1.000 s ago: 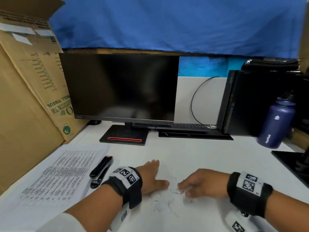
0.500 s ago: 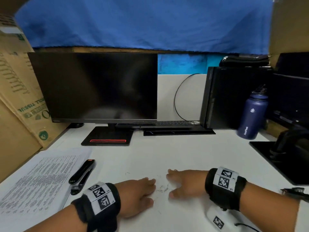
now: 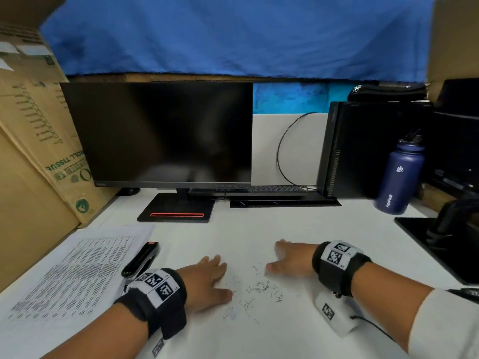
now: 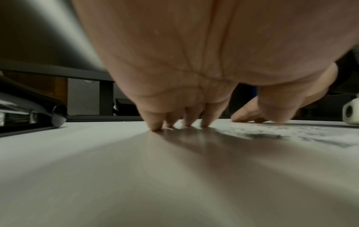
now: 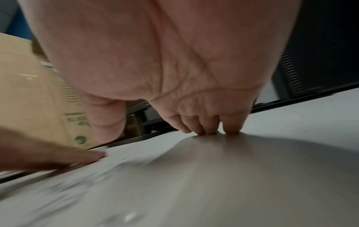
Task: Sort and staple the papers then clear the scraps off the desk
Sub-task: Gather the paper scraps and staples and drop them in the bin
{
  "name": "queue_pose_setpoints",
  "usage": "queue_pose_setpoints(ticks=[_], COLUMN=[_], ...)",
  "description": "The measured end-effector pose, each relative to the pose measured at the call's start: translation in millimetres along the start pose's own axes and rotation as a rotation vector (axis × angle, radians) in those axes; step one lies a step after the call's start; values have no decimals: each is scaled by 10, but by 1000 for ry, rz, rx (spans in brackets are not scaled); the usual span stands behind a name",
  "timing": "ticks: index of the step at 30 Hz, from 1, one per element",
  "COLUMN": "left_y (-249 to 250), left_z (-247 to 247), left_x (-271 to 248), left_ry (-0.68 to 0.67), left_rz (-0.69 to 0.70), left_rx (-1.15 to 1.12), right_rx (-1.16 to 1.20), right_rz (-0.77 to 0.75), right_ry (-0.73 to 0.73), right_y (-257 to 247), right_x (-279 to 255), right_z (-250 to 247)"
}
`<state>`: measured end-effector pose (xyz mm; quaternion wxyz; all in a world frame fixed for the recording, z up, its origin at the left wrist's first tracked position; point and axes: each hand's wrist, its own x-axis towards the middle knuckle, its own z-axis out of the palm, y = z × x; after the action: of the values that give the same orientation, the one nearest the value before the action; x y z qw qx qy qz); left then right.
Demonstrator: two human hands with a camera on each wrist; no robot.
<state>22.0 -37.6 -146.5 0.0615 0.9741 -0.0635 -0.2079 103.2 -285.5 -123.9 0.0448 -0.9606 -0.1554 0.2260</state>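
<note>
Several small bent staples (image 3: 256, 291) lie scattered on the white desk (image 3: 272, 229) between my two hands. My left hand (image 3: 207, 281) rests palm down just left of them, fingers straight, fingertips (image 4: 155, 127) touching the desk. My right hand (image 3: 287, 260) lies flat just right of the scraps, its fingertips (image 5: 231, 132) on the surface. Neither hand holds anything. A black stapler (image 3: 141, 260) with a red tip lies left of my left hand. Beside it sits a stack of printed papers (image 3: 75, 273).
A dark monitor (image 3: 160, 133) on its stand is at the back, a keyboard (image 3: 274, 189) and a black computer tower (image 3: 368, 149) to its right. A navy water bottle (image 3: 400, 174) stands far right. Cardboard boxes (image 3: 36, 141) wall the left side.
Both hands came close together around the staples half a second ago; now they have spread apart, leaving the scraps gathered in a loose patch between them.
</note>
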Motion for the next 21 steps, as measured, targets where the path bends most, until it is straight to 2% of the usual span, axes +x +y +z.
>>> queue_pose_setpoints(ticks=[3, 5, 8, 11, 14, 17, 19, 21], left_y=[75, 116, 129, 137, 132, 123, 132, 180], left_z=[-71, -102, -90, -82, -82, -49, -18, 3], left_x=[-96, -125, -144, -169, -176, -145, -133, -129], left_ry=[29, 91, 155, 149, 178, 155, 93, 45], left_rz=[129, 177, 214, 250, 275, 281, 285, 296], left_rx=[-66, -82, -57, -74, -125, -110, -79, -58], right_rx=[-105, -171, -225, -233, -122, 49, -8, -82], right_rz=[-231, -344, -401, -435, -431, -321, -217, -176], right_ry=[-98, -100, -102, -97, -99, 20, 77, 43], right_y=[-271, -369, -367, -239, -18, 274, 411, 400], right_x=[-148, -268, -444, -599, -680, -627, -562, -556], right_z=[151, 202, 226, 216, 176, 122, 120, 147])
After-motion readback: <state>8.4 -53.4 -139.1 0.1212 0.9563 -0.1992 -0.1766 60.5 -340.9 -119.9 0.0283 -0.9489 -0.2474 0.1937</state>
